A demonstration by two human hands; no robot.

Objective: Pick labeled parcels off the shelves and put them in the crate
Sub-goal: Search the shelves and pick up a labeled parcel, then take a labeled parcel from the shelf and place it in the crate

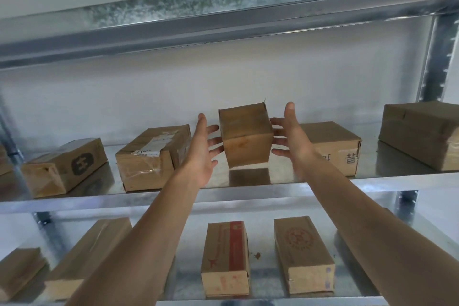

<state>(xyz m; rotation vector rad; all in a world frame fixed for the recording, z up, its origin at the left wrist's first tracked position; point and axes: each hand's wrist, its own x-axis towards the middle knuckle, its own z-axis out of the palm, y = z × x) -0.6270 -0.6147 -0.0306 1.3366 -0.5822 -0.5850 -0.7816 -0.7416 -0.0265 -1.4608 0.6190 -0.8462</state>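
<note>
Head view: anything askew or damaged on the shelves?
The small box between the left hand and right hand is visibly tilted, not lying flat. The labelled parcel left of it has wrinkled, loose-looking tape and a creased front. Nothing is spilled.

**Metal racking against a pale wall**

Galvanised steel racking filled the view. The upper shelf (223, 2) was seen from below, with a mottled zinc underside and a grey front beam. The middle shelf (283, 177) had a shiny deck that mirrored what stood on it. The lower shelf (263, 278) was the same metal but duller. A slotted upright (439, 57) ran up the right edge, and a second upright (8, 136) at far left was partly cut off. A plain off-white wall (124, 97) stood behind. The light was soft and even, a bit warmer on the wall just under the upper shelf.
</note>
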